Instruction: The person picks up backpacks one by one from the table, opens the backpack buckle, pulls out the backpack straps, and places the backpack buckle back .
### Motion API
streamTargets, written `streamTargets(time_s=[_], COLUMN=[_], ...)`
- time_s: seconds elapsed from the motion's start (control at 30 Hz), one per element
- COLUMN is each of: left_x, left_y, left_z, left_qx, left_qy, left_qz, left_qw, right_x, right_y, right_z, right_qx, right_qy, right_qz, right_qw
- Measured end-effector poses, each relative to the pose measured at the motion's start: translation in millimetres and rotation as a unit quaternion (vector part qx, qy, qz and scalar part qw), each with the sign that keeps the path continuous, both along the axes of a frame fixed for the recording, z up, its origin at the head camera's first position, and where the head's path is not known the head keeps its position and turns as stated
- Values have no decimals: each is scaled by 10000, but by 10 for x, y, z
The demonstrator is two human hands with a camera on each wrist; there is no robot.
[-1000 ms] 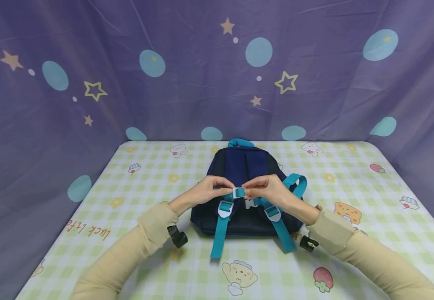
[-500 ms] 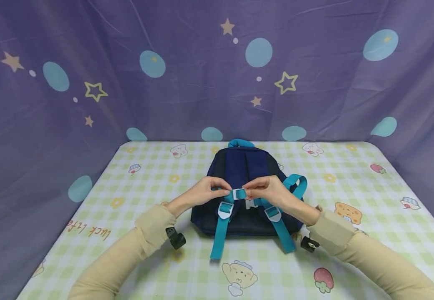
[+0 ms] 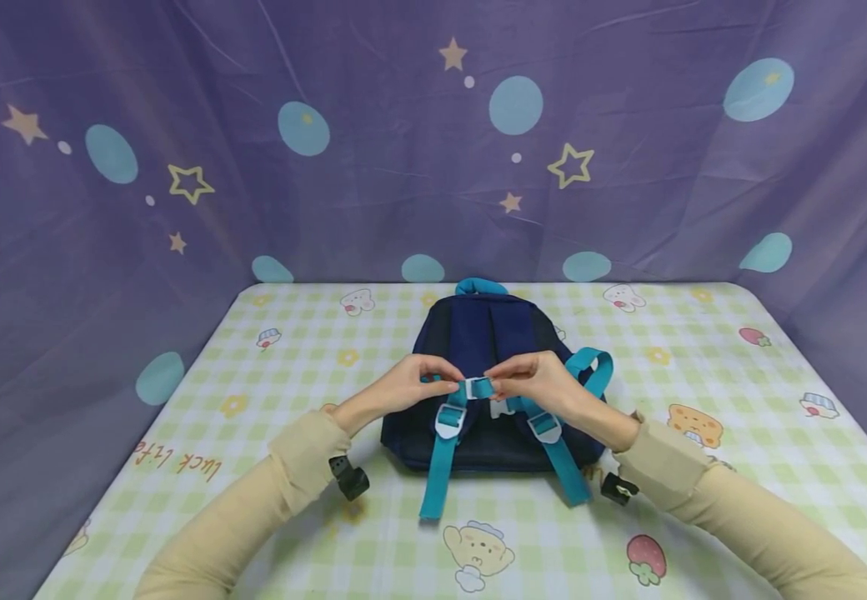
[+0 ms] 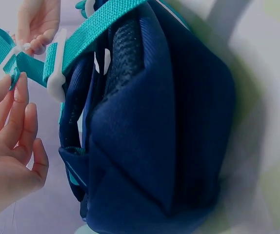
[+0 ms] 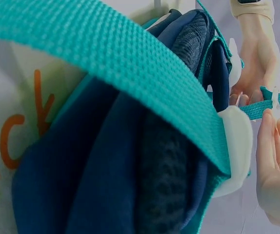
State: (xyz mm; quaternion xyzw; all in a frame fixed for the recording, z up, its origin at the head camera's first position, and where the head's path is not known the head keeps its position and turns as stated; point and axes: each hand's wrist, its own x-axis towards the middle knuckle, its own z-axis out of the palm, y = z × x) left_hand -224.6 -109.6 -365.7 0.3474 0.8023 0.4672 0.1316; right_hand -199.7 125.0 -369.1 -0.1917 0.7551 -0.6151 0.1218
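Note:
A navy backpack (image 3: 490, 337) lies on the table, with its teal shoulder straps facing up. Above its middle, both hands hold a short teal chest strap (image 3: 483, 387) fitted with a small white slider (image 3: 470, 388). My left hand (image 3: 413, 385) pinches the webbing just left of the slider; in the left wrist view, a folded strap end (image 4: 15, 77) sits between thumb and forefinger. Thumb and fingers of my right hand (image 3: 537, 382) pinch the strap at the slider's right side. A white buckle piece (image 3: 500, 407) hangs below the right fingertips.
White strap adjusters (image 3: 449, 419) bear two loose teal strap tails (image 3: 439, 479) reaching over the bag's near edge. A teal strap loop (image 3: 600, 367) arches at the bag's right side. Beneath lies a checked tablecloth (image 3: 291, 533); a purple curtain (image 3: 403, 167) hangs behind.
My left hand has shifted slightly left and down, its fingertips now a little farther from the slider. The right hand stays nearly still, and the backpack has not moved.

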Motion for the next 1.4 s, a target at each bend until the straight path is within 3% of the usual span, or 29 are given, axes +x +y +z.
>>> streamTargets(time_s=[0.37,0.43,0.6,0.67,0.83,1.0,1.2,1.33,1.4], left_x=[26,83,134,123,207,261,255,242,237], left_y=[22,40,51,46,91,151,182,186,187], left_z=[12,85,99,39,23,-13,-52,-50,-49], left_qx=[113,158,247,265,89,-92,-169,-261,-265], left_qy=[-17,-47,17,138,603,1534,2685,3228,3336], left_qz=[56,70,158,203,562,894,897,805,771], left_qw=[9999,9998,9996,9993,9966,9841,9589,9427,9392], right_x=[-19,-24,-28,-26,-21,-12,5,15,15], right_y=[-22,-25,-25,-26,-32,-41,-42,-39,-34], right_z=[-19,-22,-26,-27,-28,-20,-17,-16,-22], right_qx=[27,27,17,-1,-28,-37,-122,-137,-119], right_qy=[81,66,54,66,51,-64,-59,-90,-96], right_qz=[15,13,-35,-62,-163,-233,-156,-140,-113], right_qw=[10000,10000,10000,10000,9999,9997,9998,9998,9998])
